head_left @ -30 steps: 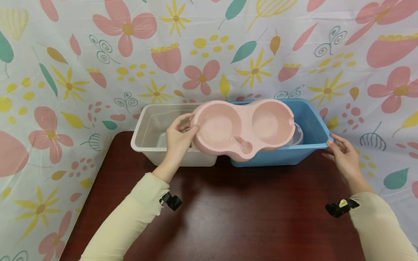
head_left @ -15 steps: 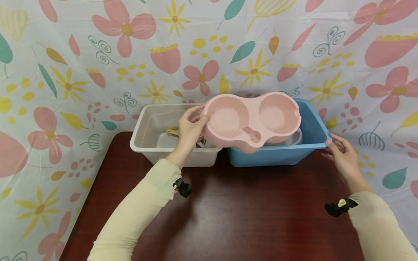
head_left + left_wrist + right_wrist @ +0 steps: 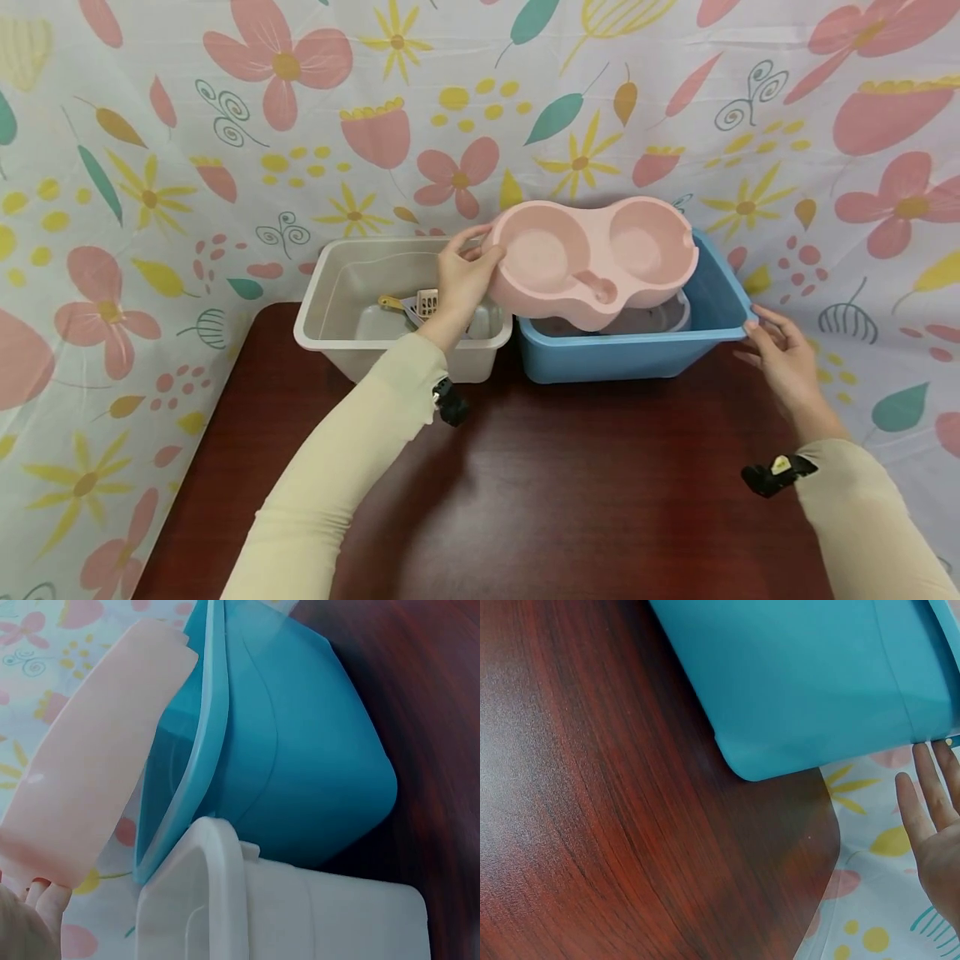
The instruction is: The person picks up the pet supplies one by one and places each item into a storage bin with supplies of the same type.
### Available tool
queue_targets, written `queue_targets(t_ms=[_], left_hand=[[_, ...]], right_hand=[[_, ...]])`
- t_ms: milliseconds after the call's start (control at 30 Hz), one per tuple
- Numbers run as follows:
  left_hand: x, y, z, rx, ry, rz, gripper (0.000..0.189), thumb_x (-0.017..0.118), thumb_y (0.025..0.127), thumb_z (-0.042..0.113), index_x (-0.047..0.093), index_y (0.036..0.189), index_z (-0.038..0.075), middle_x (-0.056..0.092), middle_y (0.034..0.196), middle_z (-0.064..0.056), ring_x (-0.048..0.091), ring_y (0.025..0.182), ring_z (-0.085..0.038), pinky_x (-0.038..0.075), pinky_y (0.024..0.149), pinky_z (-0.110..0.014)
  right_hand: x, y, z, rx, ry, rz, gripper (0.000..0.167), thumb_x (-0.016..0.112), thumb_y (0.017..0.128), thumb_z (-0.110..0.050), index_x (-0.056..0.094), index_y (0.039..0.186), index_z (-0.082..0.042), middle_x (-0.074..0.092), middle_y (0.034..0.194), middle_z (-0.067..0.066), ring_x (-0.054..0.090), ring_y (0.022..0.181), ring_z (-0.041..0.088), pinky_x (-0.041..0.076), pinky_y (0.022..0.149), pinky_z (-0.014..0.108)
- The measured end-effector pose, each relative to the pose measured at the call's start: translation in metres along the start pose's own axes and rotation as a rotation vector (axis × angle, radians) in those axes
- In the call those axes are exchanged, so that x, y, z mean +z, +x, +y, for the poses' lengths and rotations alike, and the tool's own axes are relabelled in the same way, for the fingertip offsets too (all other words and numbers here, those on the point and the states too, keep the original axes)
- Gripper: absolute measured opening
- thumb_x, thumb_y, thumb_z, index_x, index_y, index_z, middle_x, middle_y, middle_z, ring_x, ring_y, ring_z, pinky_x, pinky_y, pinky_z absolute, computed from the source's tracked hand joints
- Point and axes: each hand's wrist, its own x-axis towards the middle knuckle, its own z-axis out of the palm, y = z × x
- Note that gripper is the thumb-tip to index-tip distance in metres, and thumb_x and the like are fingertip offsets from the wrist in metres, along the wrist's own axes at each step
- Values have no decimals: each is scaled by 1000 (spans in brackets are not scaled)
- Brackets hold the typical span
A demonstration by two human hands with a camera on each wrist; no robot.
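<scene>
My left hand (image 3: 462, 279) grips the left end of a pink double pet bowl (image 3: 596, 242), two round wells joined, with a small spoon-shaped hollow between them. The bowl is tilted toward the head camera and raised over the left part of a blue plastic bin (image 3: 633, 357); in the left wrist view its underside (image 3: 97, 742) shows. At the bin's right end, my right hand (image 3: 787, 362) pinches the front corner of the rim between thumb and fingers. In the right wrist view the nearly straight fingers (image 3: 930, 784) meet the end wall.
A beige bin (image 3: 337, 300) stands left of the blue one, holding a slotted litter scoop (image 3: 427, 302) and a yellow-handled tool (image 3: 390, 302). A pale grey container (image 3: 670, 315) sits inside the blue bin. Behind the dark wooden table (image 3: 562, 483) hangs a flowered cloth (image 3: 465, 100).
My left hand has carried the pink double pet bowl up and to the right, uncovering more of the beige bin and its scoop. The right hand stays at the blue bin's rim.
</scene>
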Motion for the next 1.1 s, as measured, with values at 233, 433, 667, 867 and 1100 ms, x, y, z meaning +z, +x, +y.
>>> queue_targets(t_ms=[233,433,667,867,1100], left_hand=[[19,3,-6,-4,43,11,33,74,83,10,73,116,14,73,94,-12,67,81,-13,55,68,-24],[35,2,-14,5,124,19,33,75,84,14,73,116,17,71,98,-9,65,88,-12,52,69,-22],[49,-3,-21,-23,103,34,34,73,83,9,73,116,14,68,79,-4,58,68,-4,47,58,-18],[59,-6,-26,-55,131,71,33,75,81,10,75,114,16,71,85,-6,61,72,-5,47,59,-18],[67,-8,-33,-66,144,54,32,76,81,12,75,113,17,70,83,-6,66,83,-10,48,60,-19]], right_hand=[[1,0,0,11,-18,2,49,60,99,-16,48,147,-13,55,112,-11,63,90,-3,53,70,15],[2,-5,-1,31,8,-1,51,61,99,-15,46,148,-13,55,111,-11,64,90,-3,54,71,16],[0,-3,3,13,101,-8,48,61,98,-9,50,145,-13,59,111,-9,67,88,-1,55,70,18],[0,-1,3,-1,117,-15,47,60,98,-7,51,144,-12,61,110,-8,67,88,1,55,70,19],[1,0,4,4,132,-14,48,60,98,-7,50,145,-11,60,111,-6,67,89,1,55,70,20]])
